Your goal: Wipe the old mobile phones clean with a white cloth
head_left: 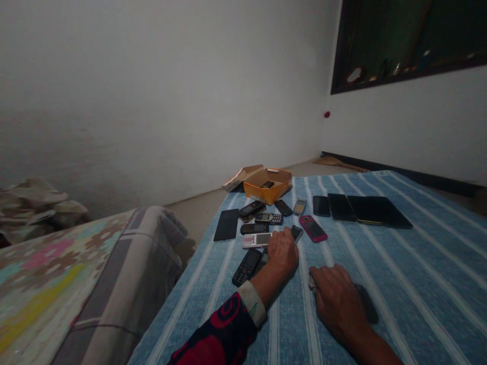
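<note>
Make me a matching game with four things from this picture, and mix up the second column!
1. Box
2. Cloth
3. Left hand
4. Pink phone

A. Below a patterned sleeve with a pale cuff
B. Lying flat, beyond the right hand
C. Orange, with a phone inside
D. Blue with pale stripes

Right pairs: 1-C, 2-D, 3-A, 4-B

Cloth [418,284]: blue, white stripes
Bar phone [256,240]: white, pink keypad
Rimmed phone [313,228]: magenta edge
Sleeve [222,324]: navy, red pattern
</note>
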`<action>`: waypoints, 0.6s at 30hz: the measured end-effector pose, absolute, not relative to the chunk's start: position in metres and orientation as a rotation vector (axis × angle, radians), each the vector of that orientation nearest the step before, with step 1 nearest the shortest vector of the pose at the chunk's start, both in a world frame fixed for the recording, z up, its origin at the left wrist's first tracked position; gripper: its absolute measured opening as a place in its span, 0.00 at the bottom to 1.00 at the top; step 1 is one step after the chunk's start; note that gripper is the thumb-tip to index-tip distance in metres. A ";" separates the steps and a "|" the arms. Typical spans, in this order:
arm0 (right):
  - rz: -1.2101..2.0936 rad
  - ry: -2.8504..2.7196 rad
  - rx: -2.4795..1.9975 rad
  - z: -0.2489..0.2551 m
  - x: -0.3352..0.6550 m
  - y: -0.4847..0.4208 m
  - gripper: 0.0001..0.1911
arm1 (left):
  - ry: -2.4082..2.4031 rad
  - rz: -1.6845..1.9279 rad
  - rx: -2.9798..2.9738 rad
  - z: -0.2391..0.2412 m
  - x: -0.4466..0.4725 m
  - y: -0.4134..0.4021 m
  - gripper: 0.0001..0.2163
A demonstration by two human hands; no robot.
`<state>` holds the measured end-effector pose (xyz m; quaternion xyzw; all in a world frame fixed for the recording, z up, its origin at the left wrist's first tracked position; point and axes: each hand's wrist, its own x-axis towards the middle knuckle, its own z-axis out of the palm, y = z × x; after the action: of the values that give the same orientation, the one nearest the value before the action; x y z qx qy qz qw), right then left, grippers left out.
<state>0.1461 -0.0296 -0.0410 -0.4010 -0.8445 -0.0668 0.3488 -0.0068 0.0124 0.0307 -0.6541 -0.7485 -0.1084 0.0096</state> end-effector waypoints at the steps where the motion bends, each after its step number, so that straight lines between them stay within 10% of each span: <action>1: -0.173 -2.182 -1.033 -0.041 0.146 -0.030 0.16 | -2.339 -0.324 -2.052 0.031 -0.008 0.013 0.12; 18: -0.210 -2.136 -0.949 -0.044 0.144 -0.029 0.17 | -2.492 -0.308 -1.844 0.060 -0.027 0.096 0.12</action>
<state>0.1438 -0.0287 -0.0443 -0.3728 -0.8393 -0.0826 0.3870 -0.0274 0.0959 0.0605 -0.5920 -0.7998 -0.0989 0.0131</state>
